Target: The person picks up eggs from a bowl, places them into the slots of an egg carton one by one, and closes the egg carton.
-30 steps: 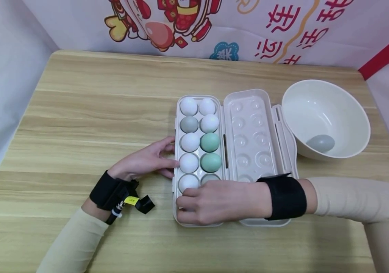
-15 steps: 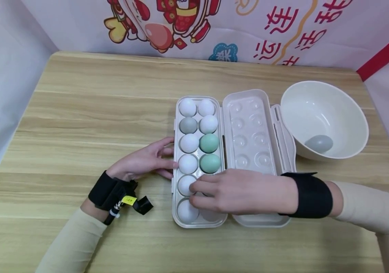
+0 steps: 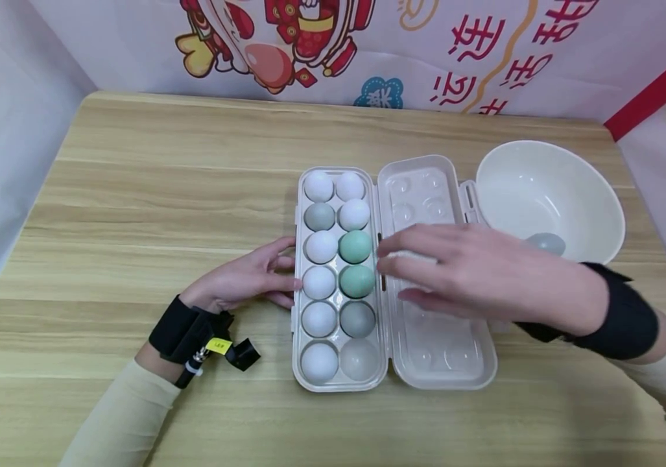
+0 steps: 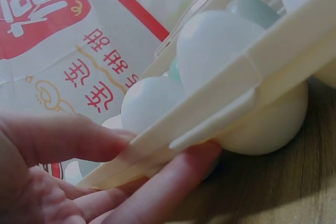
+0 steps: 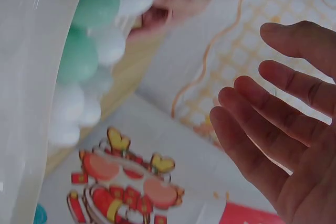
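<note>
An egg carton [image 3: 333,388] stands on the table with several white eggs [image 3: 319,248], two green eggs [image 3: 357,281] and grey-blue eggs [image 3: 358,319] in its cups. The cup at its near right corner holds no egg. My left hand [image 3: 245,275] pinches the carton's left rim, thumb on top and fingers below, as the left wrist view shows. Over the carton's opened lid [image 3: 446,363] hovers my right hand [image 3: 484,272], fingers spread apart and nothing in them. Inside the cream bowl [image 3: 548,188] lies one grey egg [image 3: 547,243], partly behind the right hand.
The bowl stands at the table's right, close against the carton's lid. A printed cloth [image 3: 403,52] hangs behind the wooden table [image 3: 163,162]. A black strap with a small camera [image 3: 242,353] sits on the left wrist.
My right hand has left the carton's near cups and moved right and up toward the bowl, its fingers spreading. A white egg shows at the near left cup. The left hand keeps its place.
</note>
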{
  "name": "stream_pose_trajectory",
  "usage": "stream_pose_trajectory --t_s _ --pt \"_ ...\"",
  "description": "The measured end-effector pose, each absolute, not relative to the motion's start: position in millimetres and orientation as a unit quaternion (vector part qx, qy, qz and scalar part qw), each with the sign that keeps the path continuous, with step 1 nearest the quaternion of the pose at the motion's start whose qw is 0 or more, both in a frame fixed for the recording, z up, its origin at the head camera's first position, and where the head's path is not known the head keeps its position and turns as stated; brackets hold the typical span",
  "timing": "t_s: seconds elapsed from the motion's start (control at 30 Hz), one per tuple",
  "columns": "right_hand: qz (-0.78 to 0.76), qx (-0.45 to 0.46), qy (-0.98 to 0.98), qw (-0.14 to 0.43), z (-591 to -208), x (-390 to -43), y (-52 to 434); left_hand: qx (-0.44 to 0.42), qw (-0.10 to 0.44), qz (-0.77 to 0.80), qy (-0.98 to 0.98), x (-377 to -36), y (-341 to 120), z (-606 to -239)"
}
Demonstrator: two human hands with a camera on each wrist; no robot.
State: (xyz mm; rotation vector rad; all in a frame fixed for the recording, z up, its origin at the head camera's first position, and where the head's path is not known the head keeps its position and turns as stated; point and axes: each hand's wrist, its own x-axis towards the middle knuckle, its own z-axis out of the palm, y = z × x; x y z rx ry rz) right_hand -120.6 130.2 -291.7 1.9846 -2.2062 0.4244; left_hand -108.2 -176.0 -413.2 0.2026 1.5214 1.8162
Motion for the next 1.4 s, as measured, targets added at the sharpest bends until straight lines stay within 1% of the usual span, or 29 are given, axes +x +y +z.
stream_pose_trajectory --t_s 0.13,0.3,0.37,0.47,0.73,0.97,1.2,1.4 --pt "0.144 0.621 -0.764 0.102 -280.1 -134.2 151.1 0.079 0.372 0.709 0.594 -107.8 -175.8 -413.3" --pt "0.13 0.567 -0.802 0.134 -276.3 -151.5 181.8 0.083 0.37 0.705 0.599 -107.5 -174.8 -413.3" --pt "0.115 0.548 -0.817 0.138 -277.2 -156.9 193.0 0.084 0.368 0.701 0.606 -107.0 -174.5 -413.0" --pt "0.095 0.521 -0.838 0.13 -280.9 -162.1 207.8 0.086 0.365 0.694 0.615 -106.4 -174.0 -413.4" --pt "0.075 0.473 -0.875 0.078 -297.8 -171.5 236.8 0.09 0.359 0.691 0.621 -105.5 -171.8 -415.4" --pt "0.068 0.417 -0.907 -0.009 -305.3 -189.1 262.0 0.082 0.358 0.687 0.627 -106.1 -169.0 -417.5" --pt "0.061 0.403 -0.912 -0.055 -309.5 -204.5 279.7 0.092 0.36 0.687 0.625 -105.4 -168.8 -418.5" --pt "0.037 0.328 -0.925 -0.188 -313.5 -216.5 285.7 0.101 0.362 0.684 0.625 -105.2 -169.0 -418.5"
